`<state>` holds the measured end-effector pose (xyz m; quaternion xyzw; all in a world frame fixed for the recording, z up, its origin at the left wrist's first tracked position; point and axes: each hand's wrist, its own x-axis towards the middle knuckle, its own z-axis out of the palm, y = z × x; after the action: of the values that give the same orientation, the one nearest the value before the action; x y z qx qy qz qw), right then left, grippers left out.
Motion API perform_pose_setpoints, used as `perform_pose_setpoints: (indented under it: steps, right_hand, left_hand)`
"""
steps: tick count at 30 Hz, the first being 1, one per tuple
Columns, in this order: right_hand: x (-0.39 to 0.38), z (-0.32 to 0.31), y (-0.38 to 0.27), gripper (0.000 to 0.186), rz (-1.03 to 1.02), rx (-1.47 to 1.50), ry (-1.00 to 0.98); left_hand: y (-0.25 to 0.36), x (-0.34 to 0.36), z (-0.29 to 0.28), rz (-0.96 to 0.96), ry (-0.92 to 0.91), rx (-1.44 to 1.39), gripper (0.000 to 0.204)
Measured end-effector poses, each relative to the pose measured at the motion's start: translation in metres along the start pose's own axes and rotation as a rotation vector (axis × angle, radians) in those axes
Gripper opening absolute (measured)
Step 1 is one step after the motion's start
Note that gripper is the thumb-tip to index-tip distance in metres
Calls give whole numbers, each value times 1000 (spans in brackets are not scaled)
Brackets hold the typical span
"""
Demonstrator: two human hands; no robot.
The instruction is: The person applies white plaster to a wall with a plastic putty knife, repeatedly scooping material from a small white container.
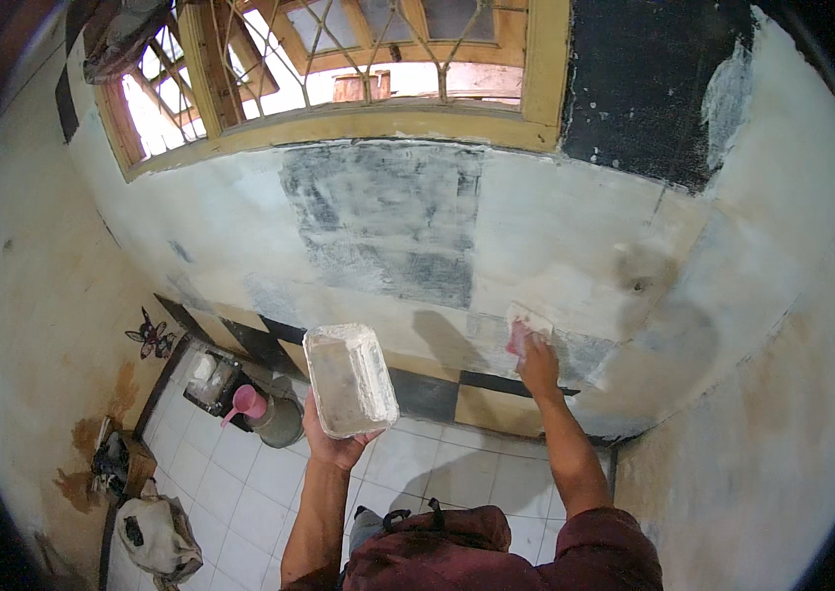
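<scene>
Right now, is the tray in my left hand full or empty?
Neither: white paste lines the right side of the tray; its bottom looks thinly smeared.

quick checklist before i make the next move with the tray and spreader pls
1. Tray supported: ok, the left hand holds it at its near end.
2. White paste available: ok, some lies along the tray's right side.
3. Spreader gripped: ok, in the right hand.
4. Spreader touching the wall: cannot tell from this single view.
5. Wall coat even: not ok, a streaky grey patch shows below the window.
6. Pink dipper clear of both hands: ok, off to the left.
</scene>
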<state>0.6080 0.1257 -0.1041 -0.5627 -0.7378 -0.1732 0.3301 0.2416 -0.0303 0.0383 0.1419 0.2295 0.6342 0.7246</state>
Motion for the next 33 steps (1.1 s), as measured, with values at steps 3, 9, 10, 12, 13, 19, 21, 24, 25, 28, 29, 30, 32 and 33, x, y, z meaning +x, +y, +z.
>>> perform_pose_setpoints:
  steps: [3,9,10,12,13,19,21,24,25,28,29,30,32,33]
  right_hand:
    - [20,-52,-5,37,332,119,326]
    - [50,-39,69,32,656,101,701]
    - [58,-26,66,33,570,109,754]
    - [75,-4,47,34,431,116,768]
    - [87,-2,10,34,470,246,623]
    - [65,6,-59,35,147,331,290]
    - [51,-16,-56,36,201,262,236]
    - [53,-42,-16,33,146,110,421]
    - [56,-47,2,32,82,-35,465]
    - [56,-47,46,30,-10,-303,241]
    - [44,-32,61,30,40,-288,-66]
    - [36,-14,76,29,89,-265,-363]
    - [2,7,72,26,-51,-201,-275]
    - [-9,-2,61,26,-138,-167,-187]
  left_hand:
    - [-4,-1,-4,-15,23,-16,65]
    - [-9,-5,9,-10,86,10,65]
    - [-9,-4,9,-7,47,5,65]
    - [-9,0,6,-4,-25,-5,66]
    - [-7,-2,2,14,-40,-7,65]
    - [-9,-1,11,-17,16,-37,64]
    - [-8,-4,5,-27,-1,-61,62]
    - [-9,-5,3,-25,-41,-34,62]
    - [-10,-4,1,-24,-48,-14,64]
    - [-11,-4,1,-10,-36,32,66]
    - [-13,-2,6,-15,-19,40,67]
    - [-13,-1,11,-15,-8,51,67]
    - [-9,-2,12,-2,-30,41,67]
    - [-10,-3,11,1,-38,27,67]
